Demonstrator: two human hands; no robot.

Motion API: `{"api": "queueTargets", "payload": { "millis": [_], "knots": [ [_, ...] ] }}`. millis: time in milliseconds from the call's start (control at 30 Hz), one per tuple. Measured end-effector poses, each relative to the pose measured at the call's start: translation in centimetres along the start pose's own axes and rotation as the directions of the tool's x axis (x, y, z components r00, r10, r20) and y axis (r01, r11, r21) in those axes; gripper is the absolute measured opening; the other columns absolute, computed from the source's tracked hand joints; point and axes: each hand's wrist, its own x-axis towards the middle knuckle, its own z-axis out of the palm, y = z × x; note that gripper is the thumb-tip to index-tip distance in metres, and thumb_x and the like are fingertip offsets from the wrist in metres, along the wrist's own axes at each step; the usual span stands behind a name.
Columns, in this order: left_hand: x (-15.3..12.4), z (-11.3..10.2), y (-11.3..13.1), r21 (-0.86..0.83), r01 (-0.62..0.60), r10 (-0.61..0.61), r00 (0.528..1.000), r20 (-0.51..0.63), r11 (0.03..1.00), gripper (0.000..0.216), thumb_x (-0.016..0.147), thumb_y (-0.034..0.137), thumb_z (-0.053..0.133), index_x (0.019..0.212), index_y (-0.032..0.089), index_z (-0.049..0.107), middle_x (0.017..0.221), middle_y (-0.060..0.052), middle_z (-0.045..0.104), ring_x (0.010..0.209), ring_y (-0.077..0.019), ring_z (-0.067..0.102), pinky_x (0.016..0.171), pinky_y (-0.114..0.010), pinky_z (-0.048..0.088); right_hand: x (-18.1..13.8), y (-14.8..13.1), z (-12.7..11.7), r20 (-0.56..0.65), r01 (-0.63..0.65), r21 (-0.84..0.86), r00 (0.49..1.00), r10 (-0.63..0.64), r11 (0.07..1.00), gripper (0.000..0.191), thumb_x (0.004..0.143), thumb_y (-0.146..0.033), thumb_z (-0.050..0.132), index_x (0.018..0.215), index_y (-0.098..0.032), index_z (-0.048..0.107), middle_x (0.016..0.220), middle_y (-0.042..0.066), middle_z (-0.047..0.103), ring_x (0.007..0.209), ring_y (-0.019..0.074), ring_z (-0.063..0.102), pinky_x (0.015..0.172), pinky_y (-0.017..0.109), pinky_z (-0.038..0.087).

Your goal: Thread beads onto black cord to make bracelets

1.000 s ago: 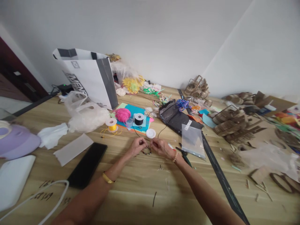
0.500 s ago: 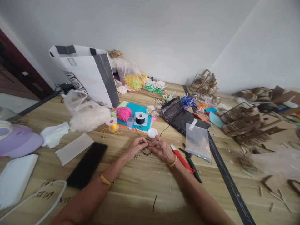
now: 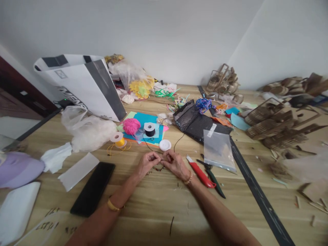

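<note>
Together, hands (image 3: 147,162) hold beaded cord (image 3: 158,169)

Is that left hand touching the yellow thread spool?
Apart. The head view shows bare wooden tabletop between the left hand and the yellow thread spool.

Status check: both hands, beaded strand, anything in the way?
Left hand and right hand pinched close together at small multicoloured beaded strand. Strand curves between them. Red-handled knife lies beside right hand, apart from strand.
</note>
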Motion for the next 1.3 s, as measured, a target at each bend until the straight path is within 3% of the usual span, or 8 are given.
{"api": "queueTargets", "payload": {
  "millis": [133,400,700,1300],
  "knots": [
    [0.0,0.1,0.4,-0.008,-0.031,0.031,1.0,-0.004,0.999,0.021,0.067,0.032,0.074,0.065,0.015,0.062,0.077,-0.006,0.071,0.072,-0.0171,0.064,0.065,-0.026,0.049,0.0,0.1,-0.1,0.047,-0.063,0.009,0.997,0.063,0.998,0.022,0.081,-0.037,0.061,0.09,-0.017,0.063,0.055,-0.007,0.035,0.051,0.0094,0.033,0.051,0.023,0.026],
    [0.2,0.0,0.0,0.003,-0.002,0.002,1.0,-0.007,1.0,0.017,0.066,0.028,0.074,0.067,0.014,0.064,0.076,-0.005,0.071,0.07,-0.0158,0.064,0.068,-0.027,0.05,0.1,0.4,-0.3,0.122,-0.087,0.068,0.99,0.078,0.994,0.03,0.08,-0.041,0.062,0.065,-0.015,0.058,0.055,-0.006,0.041,0.053,0.0076,0.034,0.05,0.021,0.025],
    [0.5,-0.3,-0.4,-0.025,0.033,-0.033,0.999,-0.009,0.999,0.023,0.063,0.033,0.076,0.067,0.015,0.064,0.078,-0.004,0.072,0.066,-0.0147,0.064,0.066,-0.028,0.052,0.2,0.5,-1.0,0.233,-0.099,0.17,0.971,0.058,0.98,0.026,0.083,-0.037,0.058,0.08,-0.013,0.067,0.052,-0.006,0.036,0.049,0.0072,0.028,0.047,0.021,0.019],
    [0.8,-0.4,-0.9,0.054,0.027,-0.024,0.999,-0.041,0.998,0.02,0.062,0.031,0.076,0.065,0.015,0.063,0.067,-0.002,0.068,0.064,-0.0143,0.062,0.065,-0.025,0.049,0.2,0.3,-1.1,0.117,0.019,0.084,0.993,-0.029,0.996,0.017,0.084,-0.029,0.057,0.076,-0.015,0.063,0.055,-0.005,0.04,0.052,0.0084,0.035,0.051,0.021,0.027]
  ]
}}
